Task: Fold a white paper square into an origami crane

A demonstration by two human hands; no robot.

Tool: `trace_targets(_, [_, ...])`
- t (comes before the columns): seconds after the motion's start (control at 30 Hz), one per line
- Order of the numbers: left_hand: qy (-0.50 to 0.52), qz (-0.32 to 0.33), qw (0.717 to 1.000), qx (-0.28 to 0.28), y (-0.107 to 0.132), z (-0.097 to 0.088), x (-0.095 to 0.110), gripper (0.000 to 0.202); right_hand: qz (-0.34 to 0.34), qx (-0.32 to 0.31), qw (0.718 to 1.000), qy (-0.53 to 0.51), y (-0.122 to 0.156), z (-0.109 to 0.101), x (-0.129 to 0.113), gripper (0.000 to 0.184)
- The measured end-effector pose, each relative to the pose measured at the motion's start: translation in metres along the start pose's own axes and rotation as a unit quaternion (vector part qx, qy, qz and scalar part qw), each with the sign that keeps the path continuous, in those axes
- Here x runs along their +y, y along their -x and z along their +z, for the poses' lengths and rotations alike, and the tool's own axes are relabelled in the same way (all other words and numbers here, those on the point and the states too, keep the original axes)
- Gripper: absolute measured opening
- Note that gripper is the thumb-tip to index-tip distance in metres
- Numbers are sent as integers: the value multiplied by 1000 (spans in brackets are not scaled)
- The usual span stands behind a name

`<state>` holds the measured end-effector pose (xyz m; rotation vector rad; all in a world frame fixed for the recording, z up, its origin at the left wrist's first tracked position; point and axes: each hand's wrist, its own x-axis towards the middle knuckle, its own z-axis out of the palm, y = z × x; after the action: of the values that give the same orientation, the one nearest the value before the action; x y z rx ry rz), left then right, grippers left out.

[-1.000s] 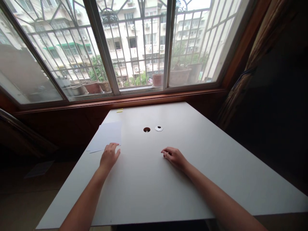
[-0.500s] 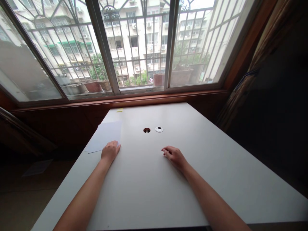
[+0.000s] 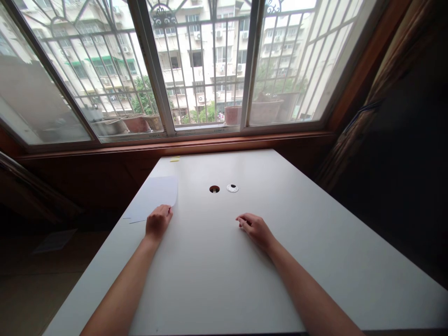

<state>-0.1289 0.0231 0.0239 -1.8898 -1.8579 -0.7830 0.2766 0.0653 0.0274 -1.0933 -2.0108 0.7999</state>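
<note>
My left hand [image 3: 158, 221] is closed on the near right corner of a sheet of white paper [image 3: 154, 193], which lies at the left side of the white table. That corner is raised and bent, with the sheet's right edge curving up. Dark lines along the near edge suggest more than one sheet there, though I cannot tell how many. My right hand [image 3: 255, 228] rests on the tabletop right of the middle. Its fingers curl loosely inward, thumb near the index finger, and I see nothing between them.
In the white table [image 3: 210, 280] is a round cable hole [image 3: 214, 189], and beside it lies its round white cover [image 3: 232, 188]. Yellow tape [image 3: 174, 159] marks the far left corner. Beyond stands a barred window [image 3: 203, 70]. A pale sheet [image 3: 55, 241] lies on the floor at left.
My left hand has gone from lying flatter over the paper's corner to gripping it, and the corner has come up off the table. The right hand has stayed in place.
</note>
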Motion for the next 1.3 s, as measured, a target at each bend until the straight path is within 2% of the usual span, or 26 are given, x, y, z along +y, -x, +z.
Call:
trace_targets(0.1, [57, 47, 997, 12, 1, -8, 15, 17, 2, 1, 1000, -4, 0, 0, 1, 27])
trace_targets(0.2, [116, 103, 988, 5, 8, -17, 46, 14, 12, -8, 1000, -13, 1, 1, 1, 30])
trace_targets(0.3, [256, 175, 951, -14, 20, -26, 87, 17, 20, -38, 999, -19, 2, 1, 0, 35])
trace_targets(0.4, [323, 233, 916, -50, 33, -34, 129, 20, 13, -74, 996, -38, 5, 1, -4, 48])
trace_targets(0.5, [371, 282, 882, -68, 45, -39, 164, 20, 16, -73, 996, -42, 5, 0, -5, 57])
trace_targets(0.6, [384, 345, 851, -93, 52, -43, 188, 19, 34, -46, 998, -32, 3, -1, -4, 51])
trace_targets(0.67, [370, 370, 845, -111, 52, -45, 192, 19, 46, -38, 997, -44, 2, -1, -2, 42])
trace_targets(0.73, [349, 348, 862, -118, 45, -45, 181, 26, 57, -25, 996, -68, 2, -1, 0, 36])
trace_targets(0.77, [337, 317, 879, -113, 39, -43, 170, 29, 63, -15, 995, -80, 3, -1, 1, 34])
trace_targets(0.87, [236, 156, 957, -61, 15, -33, 117, 31, 80, 9, 992, -97, 4, -2, 4, 33])
trace_targets(0.93, [102, 37, 992, -67, -1, -23, 74, 37, 81, 11, 992, -93, 5, -4, 6, 32])
trace_targets(1.0, [-32, -81, 988, -126, -14, -15, 35, 55, 76, 5, 993, -85, 5, -5, 6, 32])
trace_targets(1.1, [-131, -201, 933, -269, -25, -6, -3, 74, 75, -4, 994, -82, 5, -6, 6, 32])
trace_targets(1.2, [-133, -223, 915, -310, -31, -3, -19, 76, 78, -2, 994, -80, 5, -6, 7, 32])
trace_targets(1.3, [-129, -223, 909, -328, -38, -2, -23, 78, 76, 6, 993, -86, 6, -6, 8, 32])
